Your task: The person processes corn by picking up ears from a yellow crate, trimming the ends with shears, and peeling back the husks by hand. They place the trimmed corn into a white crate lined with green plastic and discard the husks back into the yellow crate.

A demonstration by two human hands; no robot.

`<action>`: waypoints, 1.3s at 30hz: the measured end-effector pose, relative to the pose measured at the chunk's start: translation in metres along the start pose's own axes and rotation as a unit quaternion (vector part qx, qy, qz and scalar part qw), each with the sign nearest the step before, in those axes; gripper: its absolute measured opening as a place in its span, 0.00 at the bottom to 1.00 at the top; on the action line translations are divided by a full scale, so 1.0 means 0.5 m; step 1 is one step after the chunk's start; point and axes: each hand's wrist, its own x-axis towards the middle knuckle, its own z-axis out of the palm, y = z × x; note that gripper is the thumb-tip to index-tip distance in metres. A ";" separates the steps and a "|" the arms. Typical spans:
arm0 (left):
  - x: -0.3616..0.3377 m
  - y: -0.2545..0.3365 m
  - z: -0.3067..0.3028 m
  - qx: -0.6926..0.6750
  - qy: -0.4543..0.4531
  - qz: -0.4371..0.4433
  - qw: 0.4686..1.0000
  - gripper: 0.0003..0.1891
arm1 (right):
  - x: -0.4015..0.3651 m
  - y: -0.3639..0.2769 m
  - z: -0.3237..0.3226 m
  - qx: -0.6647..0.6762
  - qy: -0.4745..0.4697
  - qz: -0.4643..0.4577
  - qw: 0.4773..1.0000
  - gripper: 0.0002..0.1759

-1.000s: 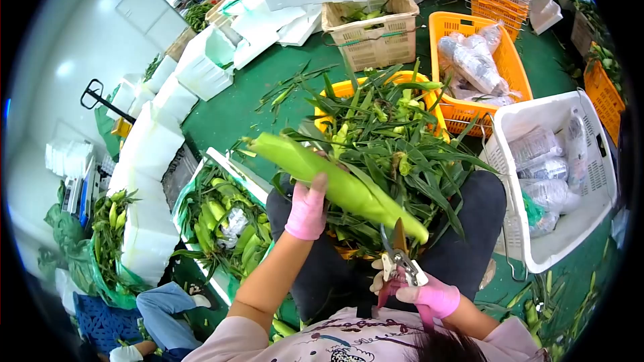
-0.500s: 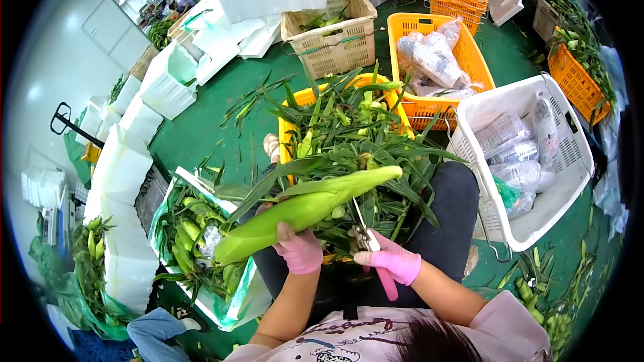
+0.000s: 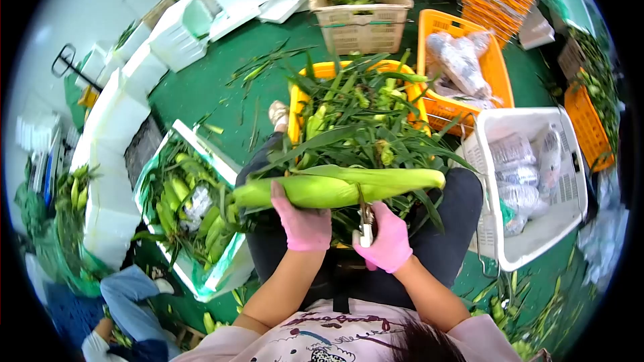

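A green corn ear in its husk (image 3: 335, 188) lies level across my lap. My left hand (image 3: 302, 221), in a pink glove, is closed round its left part from below. In a matching glove, my right hand (image 3: 386, 238) grips pruning shears (image 3: 366, 220), whose blades reach the lower edge of the husk near its middle. Just beyond the ear, a yellow crate (image 3: 295, 104) is heaped with husk leaves (image 3: 362, 121). To the left, a white foam box (image 3: 231, 275) lined with green plastic holds several corn ears (image 3: 178, 191).
A white crate (image 3: 577, 208) with bagged items stands at right, beside an orange crate (image 3: 506, 87). A beige crate (image 3: 359, 30) stands ahead. White foam boxes (image 3: 111, 141) line the left. A co-worker's leg (image 3: 127, 298) shows at lower left. Leaf scraps lie on the floor.
The corn ear has turned from tilted to nearly level. The shears now touch or overlap its husk, where their blades were below it. The view has shifted, and more of the co-worker shows.
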 end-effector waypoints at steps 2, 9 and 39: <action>0.013 0.050 0.022 -0.196 0.007 -0.178 0.964 0.32 | -0.019 -0.012 -0.014 0.030 -0.098 -0.021 0.995 0.29; 0.043 0.070 -0.074 -0.342 -0.217 -0.309 0.861 0.38 | 0.021 -0.049 -0.060 0.738 -0.322 0.103 0.585 0.35; 0.035 0.026 -0.049 0.085 -0.264 -0.026 0.961 0.35 | 0.081 -0.102 -0.165 0.464 0.010 0.058 0.884 0.28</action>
